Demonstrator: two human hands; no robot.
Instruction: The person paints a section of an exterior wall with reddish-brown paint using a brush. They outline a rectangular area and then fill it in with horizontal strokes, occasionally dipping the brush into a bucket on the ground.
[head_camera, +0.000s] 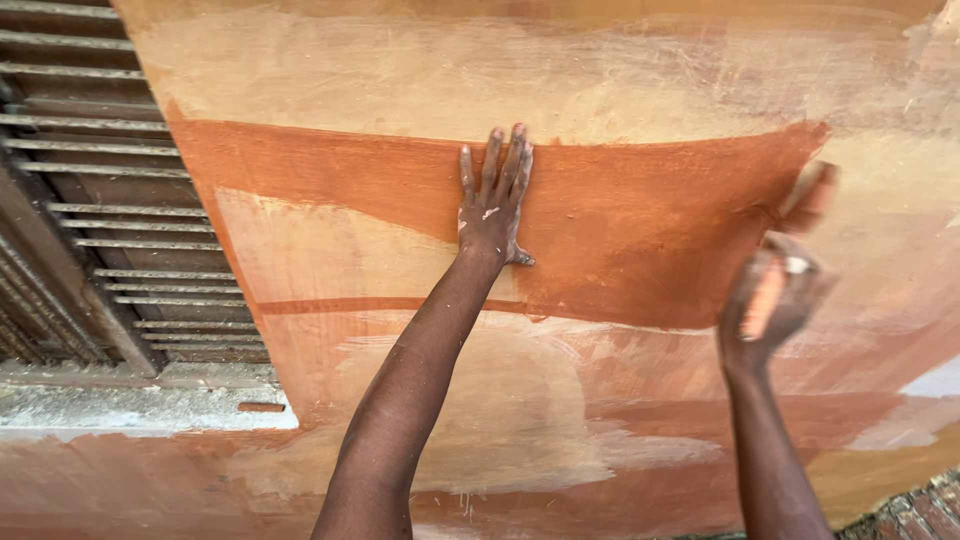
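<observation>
My left hand lies flat against the wall, fingers spread and pointing up, resting on a band of fresh orange-brown paint. It holds nothing and has pale flecks on its back. My right hand is blurred and closed around the handle of a paint-covered brush. The brush tip touches the wall at the right end of the orange band. Both forearms reach up from the bottom of the view.
The wall is patchy, with tan plaster above and streaky orange and pale areas below. A dark louvred window shutter fills the left side above a grey concrete sill. Brick paving shows at the bottom right corner.
</observation>
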